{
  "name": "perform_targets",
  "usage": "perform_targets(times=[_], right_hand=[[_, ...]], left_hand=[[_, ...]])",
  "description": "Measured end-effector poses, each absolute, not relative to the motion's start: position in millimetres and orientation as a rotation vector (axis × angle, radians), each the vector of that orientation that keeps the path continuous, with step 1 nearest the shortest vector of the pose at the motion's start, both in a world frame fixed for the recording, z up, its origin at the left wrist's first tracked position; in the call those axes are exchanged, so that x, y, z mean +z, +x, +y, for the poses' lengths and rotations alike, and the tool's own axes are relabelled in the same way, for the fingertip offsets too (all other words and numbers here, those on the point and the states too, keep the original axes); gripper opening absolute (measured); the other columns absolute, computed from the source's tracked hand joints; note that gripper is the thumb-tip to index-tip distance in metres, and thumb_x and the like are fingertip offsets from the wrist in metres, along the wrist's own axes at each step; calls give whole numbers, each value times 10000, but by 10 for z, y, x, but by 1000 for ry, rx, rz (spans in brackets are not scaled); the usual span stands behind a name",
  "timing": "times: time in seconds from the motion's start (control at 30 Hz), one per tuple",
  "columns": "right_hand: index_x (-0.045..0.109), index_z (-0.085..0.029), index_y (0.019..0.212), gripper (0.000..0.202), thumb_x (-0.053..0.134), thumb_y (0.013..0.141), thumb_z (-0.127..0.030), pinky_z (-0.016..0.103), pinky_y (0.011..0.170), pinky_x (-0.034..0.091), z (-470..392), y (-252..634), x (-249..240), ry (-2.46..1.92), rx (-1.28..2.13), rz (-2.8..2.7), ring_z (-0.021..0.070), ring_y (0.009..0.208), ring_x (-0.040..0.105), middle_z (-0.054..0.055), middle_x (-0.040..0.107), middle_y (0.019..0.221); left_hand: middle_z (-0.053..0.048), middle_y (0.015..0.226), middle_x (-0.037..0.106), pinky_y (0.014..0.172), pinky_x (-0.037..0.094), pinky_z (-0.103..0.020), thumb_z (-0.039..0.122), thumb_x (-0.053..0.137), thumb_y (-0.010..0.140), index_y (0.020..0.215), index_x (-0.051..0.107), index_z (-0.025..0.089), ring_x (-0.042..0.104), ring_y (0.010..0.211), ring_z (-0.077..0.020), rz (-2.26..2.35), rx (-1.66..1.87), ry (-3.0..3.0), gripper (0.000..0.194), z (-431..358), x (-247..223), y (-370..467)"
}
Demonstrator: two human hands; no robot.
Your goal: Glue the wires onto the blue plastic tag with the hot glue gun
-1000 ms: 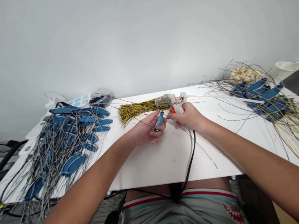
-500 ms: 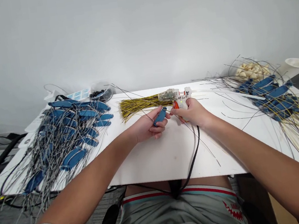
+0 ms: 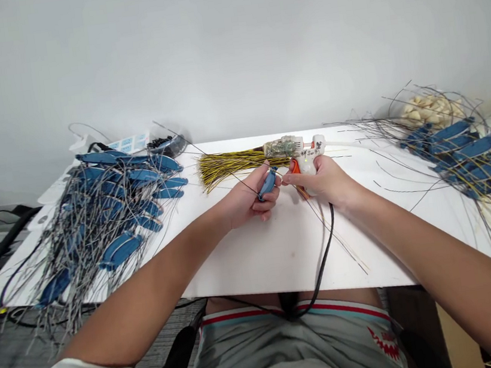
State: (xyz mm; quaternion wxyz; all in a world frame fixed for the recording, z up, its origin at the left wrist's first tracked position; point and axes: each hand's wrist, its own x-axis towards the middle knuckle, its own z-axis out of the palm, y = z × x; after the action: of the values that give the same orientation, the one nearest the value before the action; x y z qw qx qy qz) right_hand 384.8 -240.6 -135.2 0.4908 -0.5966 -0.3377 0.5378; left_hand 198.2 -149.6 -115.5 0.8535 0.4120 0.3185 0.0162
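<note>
blue piece pinched beside the glue gun

in the head view, the left hand pinches the blue piece between thumb and fingers, above the middle of the worktop, with thin dark wires running past it. the right hand is just beside it, thumb and fingertips drawn together near those wires; whether they grip one is too small to tell. its palm is by the gun's handle, and how far it touches the handle is hidden.

the gun lies along the yellow-black bundle, orange trigger towards the person, black cord hanging over the front edge. more blue pieces lie in a grey-wired heap at left and a yellow-wired heap at right.

the step in hand looks like fine two-handed work on the blue piece and its wires. a next move would call for a steady left pinch, small motions of the right fingertips, and skin kept off the gun's nozzle end, which may be hot. loose wires could snag on the bundle.
</note>
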Motion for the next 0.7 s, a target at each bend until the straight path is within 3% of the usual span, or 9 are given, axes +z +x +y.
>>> perform_targets(times=[0.2, 0.53, 0.7], right_hand=[[678, -185, 774, 430, 988, 659, -460, 285, 455, 408, -2410, 3845, -1262, -1383, 1392, -763, 128, 511, 513, 13, 650, 667], [753, -160, 779, 340, 985, 675, -387, 282, 430, 402, -2413, 3861, -1302, -1399, 1445, -770, 119, 494, 500, 36, 664, 673], [757, -151, 800, 322, 969, 690, -366, 287, 427, 412, -2414, 3854, -1268, -1382, 1452, -789, 110, 492, 498, 81, 731, 780]], left_hand=[[61, 662, 319, 369, 402, -206, 684, 323, 1062, 908, 559, 199, 178, 422, -60, 670, 2, 880, 561, -1516, -1100, 2004], [54, 649, 324, 367, 408, -212, 497, 363, 1056, 877, 564, 187, 177, 417, -61, 678, -22, 887, 410, -1479, -1138, 1987], [60, 657, 322, 359, 395, -205, 591, 331, 1055, 901, 550, 200, 159, 423, -59, 676, -64, 902, 475, -1469, -1118, 1989]])
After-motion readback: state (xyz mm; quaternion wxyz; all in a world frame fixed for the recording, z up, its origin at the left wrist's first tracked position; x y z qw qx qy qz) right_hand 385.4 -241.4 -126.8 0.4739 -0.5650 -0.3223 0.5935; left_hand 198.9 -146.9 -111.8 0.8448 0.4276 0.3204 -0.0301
